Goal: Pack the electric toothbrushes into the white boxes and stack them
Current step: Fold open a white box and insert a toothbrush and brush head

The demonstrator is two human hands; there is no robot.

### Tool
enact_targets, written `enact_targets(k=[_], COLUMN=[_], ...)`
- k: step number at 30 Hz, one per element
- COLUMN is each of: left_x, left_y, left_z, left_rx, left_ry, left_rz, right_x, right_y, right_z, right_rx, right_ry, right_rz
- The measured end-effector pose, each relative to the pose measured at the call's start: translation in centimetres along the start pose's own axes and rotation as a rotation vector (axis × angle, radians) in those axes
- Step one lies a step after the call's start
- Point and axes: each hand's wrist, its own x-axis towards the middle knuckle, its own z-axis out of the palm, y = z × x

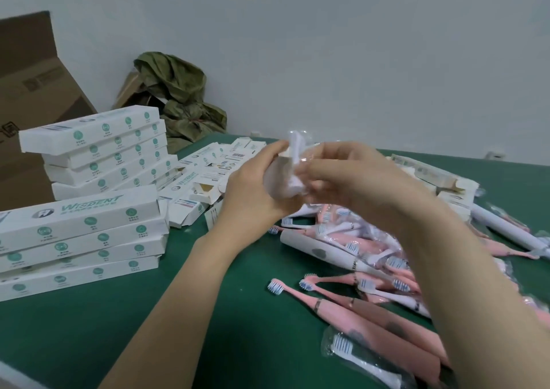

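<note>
My left hand (pixel 256 186) grips a white box (pixel 282 177) held up over the middle of the green table (pixel 125 329). My right hand (pixel 351 174) pinches a white toothbrush in clear plastic wrap (pixel 296 147) at the box's open end. A heap of pink and white electric toothbrushes (pixel 363 257) lies below and to the right of my hands. Two stacks of closed white boxes stand at the left, a near stack (pixel 80 240) and a far stack (pixel 101 150). Several empty, open white boxes (pixel 202 177) lie behind my left hand.
A large brown cardboard carton (pixel 32 103) stands at the far left. A crumpled green bag (pixel 178 97) sits against the wall behind the table. More white boxes (pixel 440 180) and a white toothbrush (pixel 506 231) lie at the right edge.
</note>
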Motion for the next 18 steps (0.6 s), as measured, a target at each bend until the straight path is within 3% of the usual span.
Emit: enact_targets(k=[3, 8, 12, 18], left_x=[0.0, -0.3, -0.4, -0.8], left_y=[-0.1, -0.1, 0.0, 0.1], left_z=[0.3, -0.1, 0.0, 0.4], left_rx=[-0.056, 0.022, 0.045, 0.075], left_ry=[0.003, 0.072, 0.058, 0.032], left_rz=[-0.065, -0.03, -0.003, -0.014], right_x=[0.7, 1.7, 2.1, 2.8], right_y=[0.9, 2.0, 2.8, 4.3], right_z=[3.4, 2.0, 1.0, 1.6], right_rx=[0.076, -0.106, -0.201, -0.091], right_ry=[0.175, 0.599, 0.626, 0.525], right_rz=[0.0, -0.195, -0.19, -0.216])
